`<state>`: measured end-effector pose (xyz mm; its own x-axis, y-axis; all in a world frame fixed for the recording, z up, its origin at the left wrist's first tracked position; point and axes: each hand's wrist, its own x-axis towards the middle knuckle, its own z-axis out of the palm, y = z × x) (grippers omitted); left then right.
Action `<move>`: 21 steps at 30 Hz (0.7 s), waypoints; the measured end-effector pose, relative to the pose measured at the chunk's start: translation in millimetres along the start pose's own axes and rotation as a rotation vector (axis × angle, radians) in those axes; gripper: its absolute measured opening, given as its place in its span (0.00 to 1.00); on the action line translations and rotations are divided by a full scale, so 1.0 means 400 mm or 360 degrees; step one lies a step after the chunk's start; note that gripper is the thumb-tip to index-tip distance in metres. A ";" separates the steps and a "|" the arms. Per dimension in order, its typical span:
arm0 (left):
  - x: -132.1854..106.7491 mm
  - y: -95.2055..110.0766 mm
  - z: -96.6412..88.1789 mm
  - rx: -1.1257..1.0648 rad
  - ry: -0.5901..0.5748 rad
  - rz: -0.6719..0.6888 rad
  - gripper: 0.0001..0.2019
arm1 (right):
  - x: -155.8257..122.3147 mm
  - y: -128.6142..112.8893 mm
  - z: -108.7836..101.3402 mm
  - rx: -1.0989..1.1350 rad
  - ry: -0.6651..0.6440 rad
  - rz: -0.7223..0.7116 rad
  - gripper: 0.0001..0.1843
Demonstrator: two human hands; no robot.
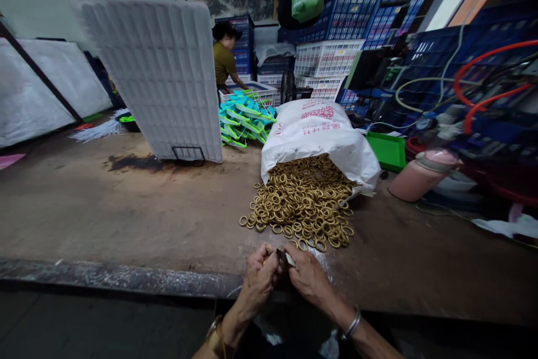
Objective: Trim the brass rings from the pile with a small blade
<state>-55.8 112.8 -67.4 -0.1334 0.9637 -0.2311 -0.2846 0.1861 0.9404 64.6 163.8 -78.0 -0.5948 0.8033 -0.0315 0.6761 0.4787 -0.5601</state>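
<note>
My left hand (259,278) and my right hand (309,276) meet at the near edge of the workbench (126,213), both pinched together on a small dark piece (284,257) held between the fingertips; I cannot make out what it is. Just beyond them lies a heap of brass-coloured rings (300,205) that spills from the mouth of a white woven sack (315,132) lying on its side. A few loose rings lie nearest my right hand.
A white gridded panel (159,79) stands upright on the bench. Behind it a person in an olive shirt (225,59) works over teal and green items (244,118). A green tray (386,150), a pink cylinder (420,175), hoses and stacked crates stand on the right.
</note>
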 end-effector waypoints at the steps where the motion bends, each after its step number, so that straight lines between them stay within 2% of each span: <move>1: -0.001 0.000 0.000 0.0027 0.0007 0.0037 0.20 | 0.002 0.003 0.001 -0.0049 -0.0023 0.0003 0.14; 5: -0.028 0.008 -0.002 0.0098 -0.0044 0.0027 0.18 | 0.009 0.035 -0.004 -0.0297 -0.0009 0.0078 0.14; 8: -0.075 0.018 -0.002 0.0085 -0.0328 -0.0088 0.16 | 0.009 0.073 -0.023 -0.0420 0.0113 0.0247 0.14; 10: -0.105 0.010 -0.003 0.0072 -0.0561 -0.0286 0.14 | 0.005 0.097 -0.039 -0.0449 0.0216 0.0355 0.12; 12: -0.123 -0.019 -0.006 0.0043 -0.0689 -0.0479 0.12 | 0.001 0.115 -0.050 -0.0408 0.0296 0.0426 0.10; 13: -0.126 -0.042 -0.009 0.0026 -0.0698 -0.0573 0.12 | -0.001 0.122 -0.052 -0.0370 0.0329 0.0439 0.09; 18: -0.111 -0.184 -0.025 -0.0171 -0.0463 -0.0972 0.11 | -0.003 0.123 -0.024 -0.0241 0.0378 0.0264 0.10; 21: -0.102 -0.241 -0.027 -0.0357 -0.0207 -0.1101 0.10 | 0.002 0.104 -0.002 -0.0277 0.0301 0.0219 0.12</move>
<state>-33.3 53.4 -151.5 0.2566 0.6577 -0.7082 -0.4522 0.7293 0.5135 92.5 184.7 -100.5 -0.4116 0.9089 0.0667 0.8192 0.4010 -0.4101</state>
